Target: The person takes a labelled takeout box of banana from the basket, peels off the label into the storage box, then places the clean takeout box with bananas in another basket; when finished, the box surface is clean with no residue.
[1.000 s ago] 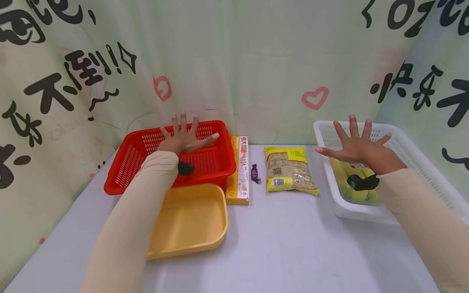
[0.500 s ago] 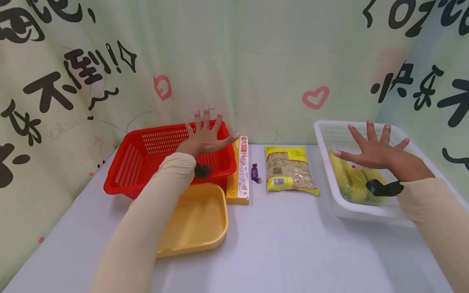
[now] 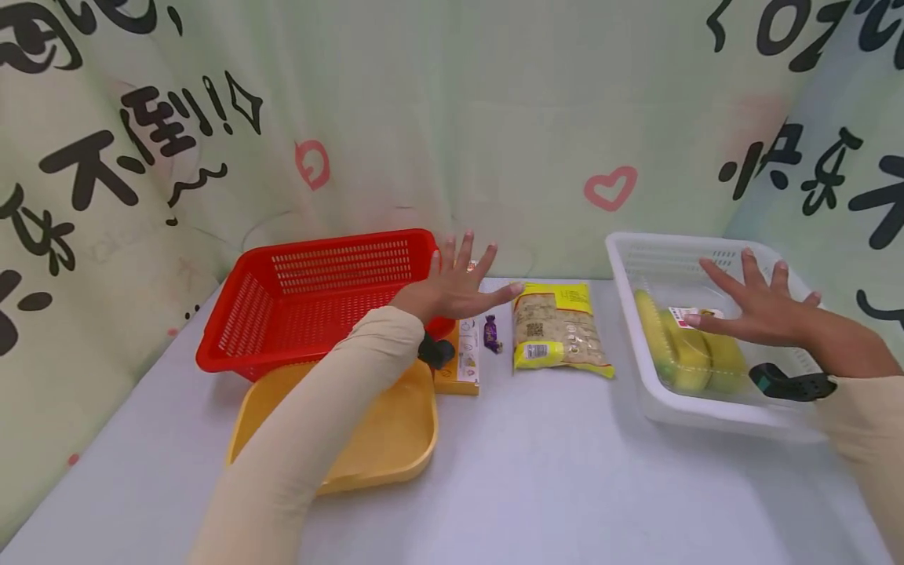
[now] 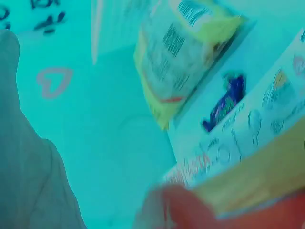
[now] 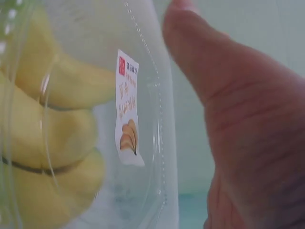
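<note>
In the head view my left hand (image 3: 455, 294) is spread flat in the air over the pasta box (image 3: 468, 353) and the right end of the red basket (image 3: 311, 306). Nothing is in its fingers. To its right lie a small purple wrapped candy (image 3: 492, 334) and a yellow bag of pale food (image 3: 561, 329). My right hand (image 3: 770, 310), fingers apart and holding nothing, hovers above the white basket (image 3: 639, 377). Inside that basket sits a clear pack of bananas (image 3: 692, 353), its label (image 5: 127, 109) sharp in the right wrist view.
A yellow tray (image 3: 395, 439) stands in front of the red basket, partly behind my left sleeve. The white-covered table (image 3: 551, 471) stretches toward me. A printed curtain (image 3: 523, 125) hangs close behind the baskets.
Both hands have drifted to the right, still spread. The left passed from over the red basket to over the pasta box; the right moved further across the white basket, uncovering more bananas.
</note>
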### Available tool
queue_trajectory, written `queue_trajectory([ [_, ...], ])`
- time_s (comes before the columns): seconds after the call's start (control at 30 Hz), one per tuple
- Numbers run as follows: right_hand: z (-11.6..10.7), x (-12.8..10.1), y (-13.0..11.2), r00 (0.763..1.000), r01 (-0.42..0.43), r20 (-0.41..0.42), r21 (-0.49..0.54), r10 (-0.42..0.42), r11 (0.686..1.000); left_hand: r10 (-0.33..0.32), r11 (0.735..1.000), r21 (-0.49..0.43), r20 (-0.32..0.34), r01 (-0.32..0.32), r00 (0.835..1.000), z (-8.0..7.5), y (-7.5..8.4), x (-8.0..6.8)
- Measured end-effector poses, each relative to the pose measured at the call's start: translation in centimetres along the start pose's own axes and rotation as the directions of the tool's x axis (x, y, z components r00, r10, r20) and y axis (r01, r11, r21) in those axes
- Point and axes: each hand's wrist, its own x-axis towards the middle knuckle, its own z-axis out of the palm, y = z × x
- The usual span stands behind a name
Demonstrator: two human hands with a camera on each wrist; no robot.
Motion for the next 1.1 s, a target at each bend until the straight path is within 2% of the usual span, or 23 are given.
queue_trajectory([
  [0.17, 0.2, -0.5, 1.4, 1.0, 0.015, 0.02, 0.04, -0.015, 0.999, 0.084, 0.995, -0.059, 0.003, -0.083, 0.996, 0.8, 2.7, 0.1],
  [0.27, 0.2, -0.7, 1.9, 0.999, 0.028, 0.018, 0.07, -0.029, 0.997, 0.148, 0.985, -0.087, 0.002, -0.147, 0.989, 1.5, 4.3, 0.1],
  [0.43, -0.1, -1.3, 2.7, 0.999, 0.002, 0.033, 0.145, -0.007, 0.989, 0.263, 0.961, -0.086, 0.013, -0.261, 0.965, 2.7, 7.4, 0.3],
  [0.57, -0.1, -1.8, 3.4, 0.999, -0.03, 0.036, 0.177, 0.024, 0.984, 0.332, 0.926, -0.195, 0.014, -0.323, 0.943, 3.6, 10.3, 0.5],
  [0.67, 0.1, -2.0, 3.9, 0.998, -0.053, 0.039, 0.185, 0.047, 0.981, 0.353, 0.903, -0.27, 0.02, -0.335, 0.935, 4.4, 12.2, 0.5],
  [0.77, 0.1, -2.2, 4.3, 0.996, -0.078, 0.048, 0.194, 0.07, 0.978, 0.341, 0.903, -0.293, 0.036, -0.316, 0.94, 5.0, 13.6, 0.4],
  [0.93, -0.1, -2.6, 4.9, 0.992, -0.114, 0.079, 0.201, 0.1, 0.973, 0.309, 0.913, -0.295, 0.046, -0.282, 0.95, 5.7, 14.9, 0.5],
  [1.1, 0.0, -2.6, 5.5, 0.983, -0.159, 0.134, 0.259, 0.128, 0.953, 0.327, 0.905, -0.302, 0.04, -0.301, 0.944, 6.1, 15.6, 0.8],
])
